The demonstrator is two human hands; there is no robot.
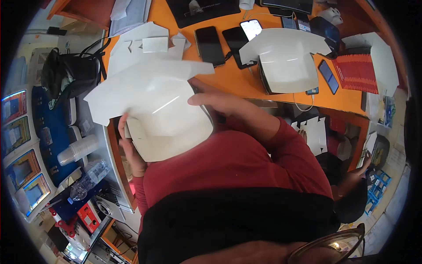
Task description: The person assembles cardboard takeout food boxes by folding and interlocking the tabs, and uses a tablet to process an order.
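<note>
A white cardboard box (176, 119) with its wide lid flap (145, 86) raised rests against my front at the table's near edge. My left hand (129, 149) is closed around its left side wall, with the fingertips at the upper corner. On the opposite side my right hand (211, 99) grips the wall, thumb on the inside and the other fingers mostly hidden behind the card. Beyond the lid flap lie flat white cardboard pieces (154, 45). A second white box (288, 72), its flap spread toward the back, stands on the table to the right.
The orange table (224, 81) carries several phones, including a dark one (209, 45) and a lit one (251, 30). A white box of red packets (358, 72) is at right. Nearby, another person handles white card (315, 135). Plastic cups (79, 149) and a bottle (90, 180) are at left.
</note>
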